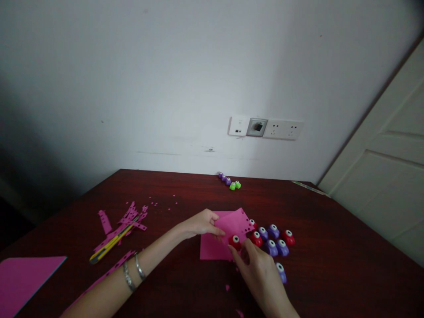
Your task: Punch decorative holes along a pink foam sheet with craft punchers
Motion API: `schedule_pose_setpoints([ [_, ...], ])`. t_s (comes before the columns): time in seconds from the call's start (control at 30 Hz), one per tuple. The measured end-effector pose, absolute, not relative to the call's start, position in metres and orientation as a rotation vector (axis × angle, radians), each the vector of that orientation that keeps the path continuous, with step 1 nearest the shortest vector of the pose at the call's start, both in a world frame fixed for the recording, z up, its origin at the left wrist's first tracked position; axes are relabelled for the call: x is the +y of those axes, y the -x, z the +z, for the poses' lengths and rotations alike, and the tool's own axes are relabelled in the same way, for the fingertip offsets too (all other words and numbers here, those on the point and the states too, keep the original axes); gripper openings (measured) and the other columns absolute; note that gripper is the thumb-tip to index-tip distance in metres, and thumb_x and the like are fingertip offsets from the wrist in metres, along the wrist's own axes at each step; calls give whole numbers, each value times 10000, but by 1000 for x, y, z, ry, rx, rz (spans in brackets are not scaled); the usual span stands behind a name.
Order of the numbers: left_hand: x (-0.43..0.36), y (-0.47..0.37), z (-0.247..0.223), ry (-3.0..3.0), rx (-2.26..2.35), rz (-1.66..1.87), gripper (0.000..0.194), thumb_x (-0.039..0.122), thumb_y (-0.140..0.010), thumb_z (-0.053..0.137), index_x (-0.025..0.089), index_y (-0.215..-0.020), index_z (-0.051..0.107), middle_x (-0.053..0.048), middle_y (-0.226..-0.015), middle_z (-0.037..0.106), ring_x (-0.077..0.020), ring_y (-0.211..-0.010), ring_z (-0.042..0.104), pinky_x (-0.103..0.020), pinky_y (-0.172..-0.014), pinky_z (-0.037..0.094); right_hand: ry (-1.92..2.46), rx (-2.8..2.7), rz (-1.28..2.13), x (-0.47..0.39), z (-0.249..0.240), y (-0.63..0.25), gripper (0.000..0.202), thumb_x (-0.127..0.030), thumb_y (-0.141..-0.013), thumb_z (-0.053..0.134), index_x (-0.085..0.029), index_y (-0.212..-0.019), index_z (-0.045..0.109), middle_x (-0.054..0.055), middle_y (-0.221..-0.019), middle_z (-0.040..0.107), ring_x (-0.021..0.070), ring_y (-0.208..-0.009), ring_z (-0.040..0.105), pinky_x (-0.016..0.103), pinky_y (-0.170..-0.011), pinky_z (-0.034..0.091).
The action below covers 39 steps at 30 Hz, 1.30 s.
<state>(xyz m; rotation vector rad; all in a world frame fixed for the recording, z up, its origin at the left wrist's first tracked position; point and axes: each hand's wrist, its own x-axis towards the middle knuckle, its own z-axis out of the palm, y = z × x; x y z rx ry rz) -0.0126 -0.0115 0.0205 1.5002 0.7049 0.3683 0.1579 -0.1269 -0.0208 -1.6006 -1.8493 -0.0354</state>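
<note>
My left hand [203,223] pinches the left side of a pink sheet of paper [228,224] with small holes cut along its right edge. This sheet is tilted over another pink sheet [210,248] that lies flat on the table. In the fingers of my right hand [261,267] is a red craft punch [234,241] with a white-and-black button on top, against the lower edge of the held paper. Beside it to the right stand several more punches, such as a purple punch [272,248] and a red punch [289,237]. Small pink cut-outs [227,287] lie below.
On the left, a yellow utility knife [112,243] lies on punched pink strips [105,222]. A pink pad [26,282] is at the lower left. Purple and green punches [232,186] stand at the back of the dark table [331,247], and a ruler-like strip [310,188] lies at the back right.
</note>
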Motion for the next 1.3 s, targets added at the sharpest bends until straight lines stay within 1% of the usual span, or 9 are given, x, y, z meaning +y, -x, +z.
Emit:
schedule_pose_setpoints([
  [0.17, -11, 14, 20, -1526, 723, 351, 334, 347, -548, 767, 96, -749, 679, -61, -728, 684, -158, -655, 618, -294, -659, 474, 1615, -1899, -97, -126, -24, -158, 292, -402, -875, 450, -209, -657, 454, -13, -517, 549, 140, -426, 553, 227, -439, 362],
  [0.3, -12, 13, 20, -1514, 698, 358, 299, 328, -563, 758, 101, -739, 675, -57, -717, 683, -162, -656, 623, -301, -671, 477, 1619, -1922, -140, -125, -27, -159, 296, -408, -880, 441, -209, -661, 455, -12, -519, 549, 143, -416, 552, 230, -417, 342],
  [0.47, -12, 12, 16, -1549, 737, 373, 278, 313, -567, 749, 99, -728, 673, -47, -686, 675, -156, -620, 609, -290, -638, 472, 1585, -1916, -165, -123, -27, -160, 287, -408, -886, 429, -209, -682, 461, -18, -521, 553, 140, -423, 557, 226, -418, 345],
  [0.63, -15, 11, 20, -1541, 744, 356, 306, 316, -582, 734, 98, -790, 677, -59, -730, 684, -175, -671, 624, -318, -686, 474, 1576, -1901, -194, -123, -21, -162, 316, -432, -889, 407, -208, -672, 454, -12, -519, 551, 143, -415, 558, 231, -412, 341],
  [0.77, -17, 10, 24, -1499, 716, 363, 304, 311, -573, 744, 87, -763, 670, -65, -711, 681, -171, -645, 620, -323, -680, 470, 1587, -1922, -191, -124, -23, -162, 309, -422, -895, 400, -207, -682, 463, -9, -525, 559, 146, -424, 565, 229, -416, 346],
  [1.0, -15, 10, 18, -1467, 668, 329, 285, 315, -563, 764, 105, -726, 660, -33, -670, 668, -135, -575, 595, -299, -643, 466, 1596, -1966, -74, -127, -21, -157, 274, -401, -892, 416, -206, -711, 480, 0, -559, 591, 155, -460, 587, 232, -431, 367],
  [1.2, -11, 13, 12, -1513, 589, 196, 316, 341, -603, 746, 122, -817, 669, -26, -677, 661, -130, -602, 595, -284, -636, 465, 1661, -1968, -60, -126, -25, -155, 248, -392, -869, 477, -208, -701, 485, -8, -544, 598, 165, -453, 600, 238, -426, 359],
  [1.3, -8, 14, 7, -1578, 602, 153, 290, 336, -624, 731, 125, -809, 657, -24, -668, 651, -122, -593, 589, -270, -628, 462, 1707, -1995, -77, -125, -25, -152, 220, -364, -850, 519, -204, -701, 493, -4, -552, 613, 175, -457, 613, 242, -429, 359],
])
